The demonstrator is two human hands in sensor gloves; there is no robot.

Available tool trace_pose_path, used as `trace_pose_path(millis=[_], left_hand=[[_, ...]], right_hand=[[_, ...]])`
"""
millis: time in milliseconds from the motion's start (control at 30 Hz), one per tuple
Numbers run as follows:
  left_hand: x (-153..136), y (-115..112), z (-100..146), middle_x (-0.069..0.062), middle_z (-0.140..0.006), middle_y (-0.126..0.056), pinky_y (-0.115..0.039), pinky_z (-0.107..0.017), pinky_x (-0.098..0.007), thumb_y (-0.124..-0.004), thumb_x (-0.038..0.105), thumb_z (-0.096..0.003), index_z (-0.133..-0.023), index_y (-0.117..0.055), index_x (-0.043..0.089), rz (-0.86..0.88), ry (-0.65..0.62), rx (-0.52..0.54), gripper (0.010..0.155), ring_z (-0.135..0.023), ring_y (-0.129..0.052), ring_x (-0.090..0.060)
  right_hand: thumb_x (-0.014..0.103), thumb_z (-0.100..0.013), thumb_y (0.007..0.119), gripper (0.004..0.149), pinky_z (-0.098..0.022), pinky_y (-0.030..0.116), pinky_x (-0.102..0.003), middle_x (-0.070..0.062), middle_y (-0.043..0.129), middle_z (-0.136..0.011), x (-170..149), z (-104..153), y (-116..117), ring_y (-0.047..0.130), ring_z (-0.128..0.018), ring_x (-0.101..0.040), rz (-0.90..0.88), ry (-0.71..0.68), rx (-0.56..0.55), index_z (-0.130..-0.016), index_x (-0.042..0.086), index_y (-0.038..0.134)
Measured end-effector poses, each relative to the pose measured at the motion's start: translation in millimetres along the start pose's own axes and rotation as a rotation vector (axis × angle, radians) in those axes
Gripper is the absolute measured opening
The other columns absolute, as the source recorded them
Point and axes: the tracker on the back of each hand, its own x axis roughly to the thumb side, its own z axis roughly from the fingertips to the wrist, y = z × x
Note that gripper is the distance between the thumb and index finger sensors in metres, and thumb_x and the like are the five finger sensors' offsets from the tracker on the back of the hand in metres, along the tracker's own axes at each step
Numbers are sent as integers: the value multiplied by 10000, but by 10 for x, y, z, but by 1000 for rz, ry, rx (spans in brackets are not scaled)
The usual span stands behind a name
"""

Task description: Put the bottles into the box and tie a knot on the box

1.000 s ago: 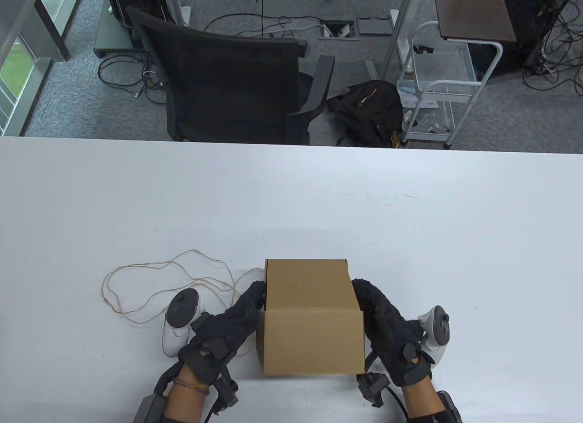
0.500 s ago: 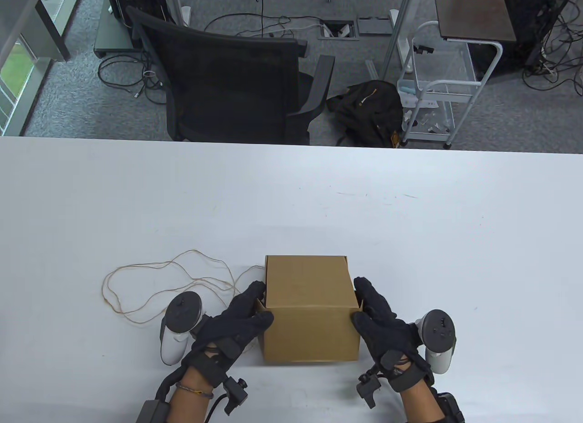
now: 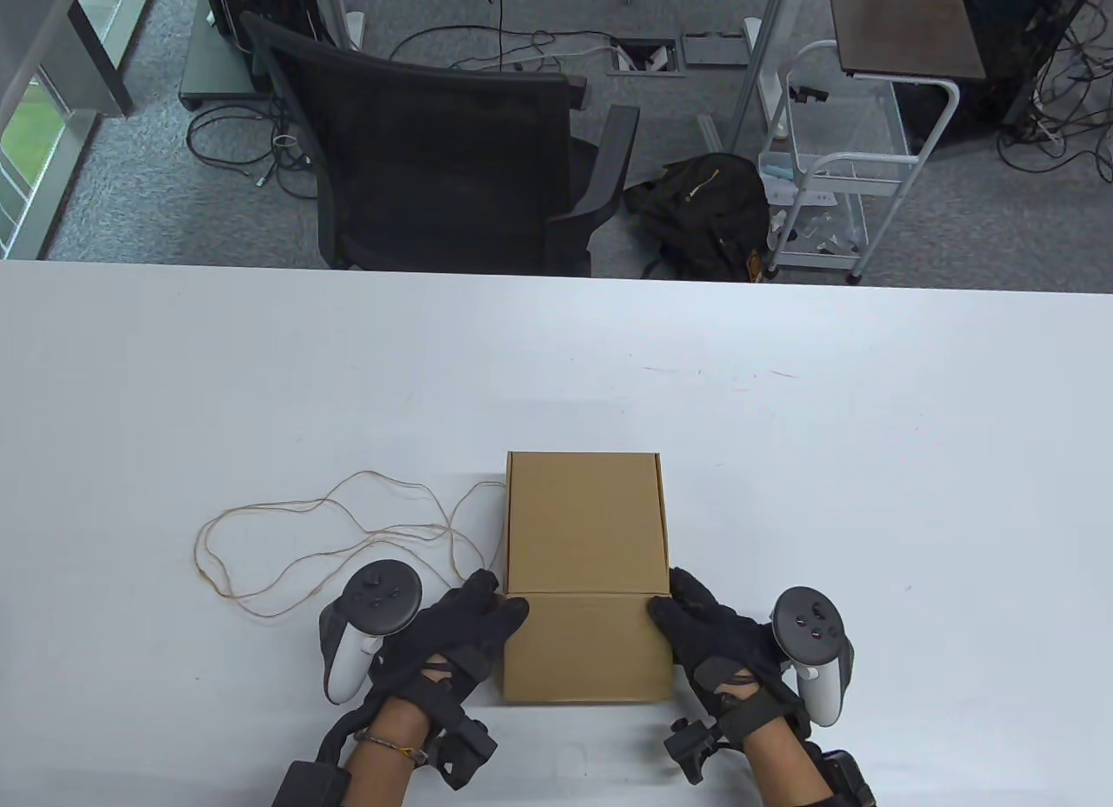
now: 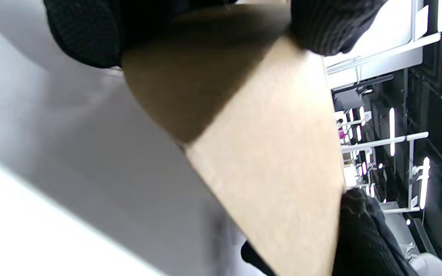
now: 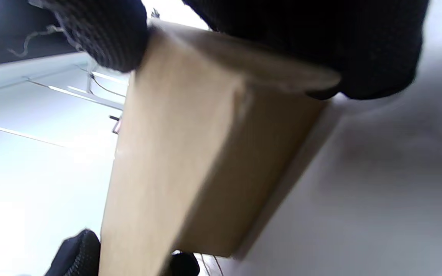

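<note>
A closed brown cardboard box (image 3: 584,537) sits on the white table (image 3: 783,424) near its front edge, lid up. My left hand (image 3: 503,596) grips the box's near left corner, thumb on the front face and fingers on the left side. My right hand (image 3: 668,594) grips the near right corner the same way. In the left wrist view the box (image 4: 267,153) is pinched between fingers (image 4: 83,30) and thumb. In the right wrist view gloved fingers (image 5: 320,38) wrap the box's (image 5: 190,153) top edge. No bottles are in sight. A thin tan string (image 3: 330,529) lies looped to the left of the box.
One end of the string runs up to the box's left side. A black office chair (image 3: 435,155) stands beyond the table's far edge, with a white wire cart (image 3: 835,172) and a dark bag (image 3: 704,207) on the floor.
The box has tipped back so that more of its lid shows and its far edge sits farther away. Both hands slid down its sides to the near corners.
</note>
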Motion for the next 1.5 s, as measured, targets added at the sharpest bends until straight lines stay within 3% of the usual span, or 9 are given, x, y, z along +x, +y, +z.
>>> trace_pose_path(millis=[300, 633, 900, 1000, 1100, 1200, 1300, 1367, 1500], left_hand=[[6, -72, -11, -484, -1075, -593, -787, -586, -621, -684, 539, -581, -1120, -408, -160, -4, 37, -62, 926, -845, -826, -617], [98, -118, 37, -469, -1017, -716, -854, -530, -589, -624, 545, -576, -1075, -526, -174, -153, 53, -14, 880, -779, -922, -580], [111, -65, 29, -420, -1018, -770, -847, -530, -586, -718, 558, -560, -1083, -613, -114, -244, 58, 35, 858, -773, -938, -559], [134, 13, 32, -397, -1050, -739, -843, -555, -564, -800, 539, -541, -1116, -565, -82, -254, 17, 81, 879, -796, -931, -530], [144, 69, 2, -407, -1105, -646, -840, -578, -554, -870, 488, -508, -1173, -380, -14, -256, -156, 153, 966, -838, -910, -525], [142, 34, -5, -455, -1082, -638, -868, -553, -554, -912, 432, -496, -1191, -248, 163, -214, -195, 75, 998, -799, -939, -543], [212, 72, 16, -440, -1024, -749, -915, -513, -524, -929, 475, -481, -1198, -296, 315, -382, -228, 48, 969, -735, -1018, -497], [227, 51, 1, -433, -1034, -732, -887, -532, -540, -941, 481, -475, -1198, -359, 336, -449, -222, -17, 940, -754, -994, -500], [255, 43, -8, -381, -1098, -700, -785, -614, -606, -961, 489, -454, -1200, -296, 339, -556, -234, -34, 1010, -885, -884, -541]], right_hand=[[466, -516, 641, 808, -410, 826, -601, -459, 629, -884, 73, 46, 45, 814, -634, -588, 84, 65, 22, -980, -181, 502], [488, -508, 623, 814, -361, 881, -582, -461, 728, -822, 54, 50, 34, 890, -575, -571, 121, 83, 36, -926, -208, 564], [367, -503, 684, 759, -463, 759, -656, -470, 589, -917, 99, 32, 19, 747, -691, -636, 165, 92, 117, -970, -195, 480], [344, -500, 723, 729, -490, 767, -622, -423, 598, -942, 160, 45, -7, 755, -721, -589, 279, 34, 59, -1006, -135, 509], [251, -469, 795, 857, -571, 677, -622, -389, 446, -1006, 158, 0, 1, 639, -818, -575, 200, -92, 23, -1051, -15, 223], [185, -443, 844, 870, -551, 712, -622, -400, 449, -1003, 158, -22, 0, 664, -789, -595, 155, -125, 55, -1075, 147, 247], [287, -435, 908, 891, -455, 859, -544, -401, 566, -957, 195, -21, -61, 856, -671, -529, 303, -148, 155, -1086, 303, 300], [353, -455, 917, 889, -439, 878, -521, -402, 538, -955, 190, -44, -45, 893, -649, -487, 363, -140, 344, -1079, 376, 283], [364, -408, 974, 939, -571, 673, -640, -347, 437, -1049, 243, -29, -41, 673, -798, -566, 466, -196, 260, -1089, 367, 327]])
